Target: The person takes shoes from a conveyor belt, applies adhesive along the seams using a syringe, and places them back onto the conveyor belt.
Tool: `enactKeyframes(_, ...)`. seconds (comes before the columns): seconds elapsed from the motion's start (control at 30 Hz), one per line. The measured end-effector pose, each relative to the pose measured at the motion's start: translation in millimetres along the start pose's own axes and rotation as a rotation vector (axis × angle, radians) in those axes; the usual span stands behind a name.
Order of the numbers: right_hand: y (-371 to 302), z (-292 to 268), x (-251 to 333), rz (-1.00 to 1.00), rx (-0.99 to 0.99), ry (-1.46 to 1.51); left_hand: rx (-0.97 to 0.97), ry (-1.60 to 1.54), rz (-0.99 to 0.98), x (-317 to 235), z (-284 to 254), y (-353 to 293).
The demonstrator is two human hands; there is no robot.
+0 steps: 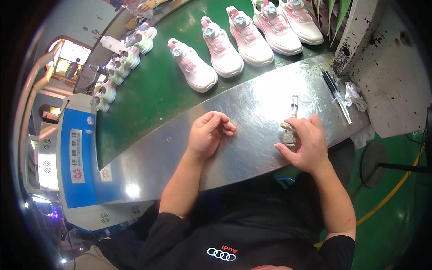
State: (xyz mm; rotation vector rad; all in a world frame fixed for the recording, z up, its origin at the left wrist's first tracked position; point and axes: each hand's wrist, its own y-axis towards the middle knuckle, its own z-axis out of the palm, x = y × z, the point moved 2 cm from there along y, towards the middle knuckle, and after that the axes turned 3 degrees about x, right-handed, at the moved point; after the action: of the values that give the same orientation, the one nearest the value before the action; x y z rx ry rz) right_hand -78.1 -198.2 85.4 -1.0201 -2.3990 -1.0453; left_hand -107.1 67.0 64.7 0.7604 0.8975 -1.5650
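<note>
My right hand (310, 144) curves its thumb and fingers around a small clear syringe (294, 108) whose near end is a rough grey-brown lump (288, 136). The barrel points away from me over the metal bench top (252, 117). To its left, my left hand (208, 135) hovers over the bench with its fingers curled in and nothing visible in them. Right of my right hand lies a second syringe (335, 95), with a dark barrel and a pale plunger. Beside that rests a crumpled white tissue (355, 96).
Beyond the bench runs a green conveyor surface (148, 103). Several white-and-pink sneakers with dial closures (191, 66) stand on it in a row. Smaller green-and-pink shoes (128, 58) line its left side near a white bottle (112, 44). A paint-spattered post (353, 40) rises at right.
</note>
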Motion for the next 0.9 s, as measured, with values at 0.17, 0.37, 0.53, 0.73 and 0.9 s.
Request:
enactKeyframes(0.17,2.4,2.2,1.8,0.016,0.005,-0.001,-0.032,0.208,-0.013,0.8,6.3,-4.4)
enactKeyframes(0.37,3.1,5.6,3.0,0.012,-0.002,-0.006,0.017,0.67,0.074,6.8,11.9,-7.7)
enactKeyframes(0.53,1.0,0.7,5.5,0.02,0.006,-0.048,-0.008,0.492,0.019,10.8,11.8,-7.8)
enactKeyframes(0.73,-5.8,6.8,4.2,0.015,0.073,-0.033,0.0,0.023,0.068,7.8,9.9,-11.7)
enactKeyframes(0.9,-8.9,10.3,-4.8,-0.013,-0.041,-0.027,0.024,0.1,0.031,-1.5,-5.1,-11.8)
